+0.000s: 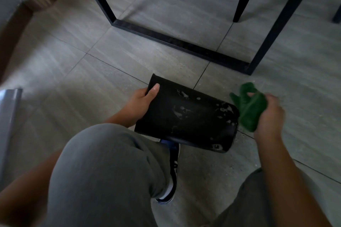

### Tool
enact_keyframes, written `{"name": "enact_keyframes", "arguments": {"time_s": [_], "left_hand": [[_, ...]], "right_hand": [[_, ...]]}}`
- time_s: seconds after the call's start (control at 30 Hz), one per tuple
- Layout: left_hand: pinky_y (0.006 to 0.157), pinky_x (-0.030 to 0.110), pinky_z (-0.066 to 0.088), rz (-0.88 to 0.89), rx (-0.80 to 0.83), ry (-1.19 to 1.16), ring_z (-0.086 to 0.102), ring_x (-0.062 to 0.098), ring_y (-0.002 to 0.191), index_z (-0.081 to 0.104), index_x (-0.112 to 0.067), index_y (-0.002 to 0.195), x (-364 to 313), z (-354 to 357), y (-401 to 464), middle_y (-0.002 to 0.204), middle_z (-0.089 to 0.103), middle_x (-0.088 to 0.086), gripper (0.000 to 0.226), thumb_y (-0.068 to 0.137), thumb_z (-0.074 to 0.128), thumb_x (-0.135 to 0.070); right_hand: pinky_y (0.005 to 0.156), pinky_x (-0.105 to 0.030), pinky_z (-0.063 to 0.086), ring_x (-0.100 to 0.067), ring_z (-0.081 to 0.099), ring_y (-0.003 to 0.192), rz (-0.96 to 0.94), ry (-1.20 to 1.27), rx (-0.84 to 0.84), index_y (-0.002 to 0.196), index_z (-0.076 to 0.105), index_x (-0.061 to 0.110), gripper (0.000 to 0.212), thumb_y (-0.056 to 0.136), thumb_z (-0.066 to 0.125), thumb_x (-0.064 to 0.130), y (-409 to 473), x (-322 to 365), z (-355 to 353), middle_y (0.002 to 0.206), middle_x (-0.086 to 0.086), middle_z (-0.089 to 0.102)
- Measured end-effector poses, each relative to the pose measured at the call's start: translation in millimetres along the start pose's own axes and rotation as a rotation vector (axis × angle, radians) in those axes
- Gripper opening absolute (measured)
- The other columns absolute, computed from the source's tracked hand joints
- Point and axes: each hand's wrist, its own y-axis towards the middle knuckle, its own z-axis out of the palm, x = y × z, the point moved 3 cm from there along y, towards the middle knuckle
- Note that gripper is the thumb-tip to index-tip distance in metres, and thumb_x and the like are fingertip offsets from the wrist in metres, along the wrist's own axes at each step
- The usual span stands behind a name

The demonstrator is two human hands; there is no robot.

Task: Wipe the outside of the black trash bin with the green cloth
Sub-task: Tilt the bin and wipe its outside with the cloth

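The black trash bin (186, 116) lies tipped on its side above the floor in front of my knees, its wall marked with pale smudges. My left hand (142, 101) grips its open rim at the left, thumb on the outside. My right hand (269, 114) holds the bunched green cloth (249, 105) just beyond the bin's right end, which is its base; whether the cloth touches the base I cannot tell.
A black metal table frame (177, 42) stands on the grey tiled floor behind the bin, with a dark chair leg (243, 0) beyond it. My grey-trousered knees (103, 167) and a shoe (171, 175) fill the foreground. A grey object (9, 116) is at the left edge.
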Motion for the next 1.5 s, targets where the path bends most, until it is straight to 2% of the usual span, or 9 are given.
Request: {"name": "enact_keyframes", "arguments": {"time_s": [0.13,0.23,0.4,0.73,0.87,1.0,1.17,1.33,1.5], "left_hand": [[0.080,0.034,0.066,-0.032,-0.052,-0.062,0.081,0.020,0.091,0.071,-0.021,0.111,2.5,2.4,3.4,0.097,0.083,-0.001,0.042,0.104,0.050,-0.057],[0.078,0.034,0.066,-0.041,-0.043,-0.075,0.081,0.021,0.091,0.071,-0.020,0.112,2.0,2.1,3.8,0.097,0.083,0.001,0.045,0.104,0.049,-0.059],[0.069,0.026,0.064,-0.032,-0.040,-0.098,0.081,0.018,0.086,0.072,-0.020,0.107,-0.7,8.8,6.8,0.093,0.083,-0.003,0.047,0.104,0.048,-0.060],[0.074,0.023,0.060,0.106,-0.028,-0.143,0.078,0.010,0.085,0.074,-0.014,0.102,-11.1,23.0,7.0,0.085,0.082,-0.004,0.041,0.114,0.039,-0.032],[0.082,0.037,0.065,0.062,-0.041,-0.079,0.080,0.020,0.094,0.073,-0.018,0.110,-1.6,13.3,10.7,0.100,0.082,0.002,0.030,0.108,0.053,-0.042],[0.074,0.027,0.063,-0.001,-0.067,-0.124,0.080,0.018,0.089,0.073,-0.021,0.110,-8.6,11.5,17.7,0.095,0.083,-0.002,0.038,0.106,0.051,-0.052],[0.072,0.031,0.064,-0.099,-0.093,-0.074,0.081,0.020,0.081,0.076,-0.021,0.103,-29.4,22.3,27.4,0.089,0.083,0.003,0.055,0.102,0.046,-0.067],[0.082,0.046,0.066,0.003,-0.066,-0.089,0.080,0.031,0.090,0.077,-0.015,0.099,-38.7,29.8,29.6,0.096,0.082,0.010,0.039,0.106,0.056,-0.048],[0.066,0.014,0.058,0.173,0.021,0.141,0.077,0.003,0.079,0.069,-0.025,0.096,-23.1,23.3,6.5,0.084,0.079,-0.017,0.021,0.107,0.056,-0.037]], "right_hand": [[0.097,-0.017,0.045,0.002,0.057,0.121,-0.419,-0.367,0.157,0.135,0.059,0.041,0.046,0.090,0.063,0.031,-19.0,-11.0,29.0,0.136,0.016,0.060],[0.089,-0.001,0.040,0.022,0.050,0.107,-0.452,-0.422,0.063,0.133,0.062,0.029,0.048,0.088,0.062,0.045,-8.8,-10.8,22.4,0.133,0.009,0.057],[0.118,-0.045,0.038,-0.021,0.048,0.138,-0.528,-0.692,0.041,0.134,0.067,0.022,0.049,0.096,0.049,0.046,-13.0,-19.5,38.8,0.149,-0.005,0.054],[0.116,-0.045,0.031,-0.031,0.050,0.138,-1.114,-0.896,0.327,0.144,0.058,0.027,0.052,0.100,0.048,0.053,-113.3,-25.4,175.9,0.155,-0.008,0.051],[0.111,-0.048,0.041,-0.028,0.063,0.121,-0.877,-0.936,0.065,0.137,0.064,0.022,0.052,0.102,0.041,0.053,-35.0,-21.5,101.5,0.134,-0.007,0.068],[0.108,-0.042,0.046,-0.033,0.058,0.127,-0.516,-0.816,-0.051,0.141,0.061,0.018,0.066,0.096,0.035,0.058,-13.6,-26.3,54.0,0.142,-0.013,0.060],[0.116,-0.056,0.035,-0.036,0.048,0.140,-0.777,-0.893,0.063,0.139,0.064,0.019,0.054,0.101,0.042,0.049,-67.4,-25.1,108.9,0.146,-0.012,0.060],[0.112,-0.041,0.041,-0.026,0.058,0.132,-0.955,-0.856,0.286,0.143,0.060,0.028,0.052,0.104,0.041,0.056,-79.6,-17.5,140.4,0.146,-0.007,0.061],[0.088,-0.034,0.046,-0.033,0.069,0.106,-0.477,-0.960,0.003,0.127,0.070,0.018,0.050,0.107,0.038,0.052,1.1,-1.2,66.6,0.114,-0.014,0.074]]}}
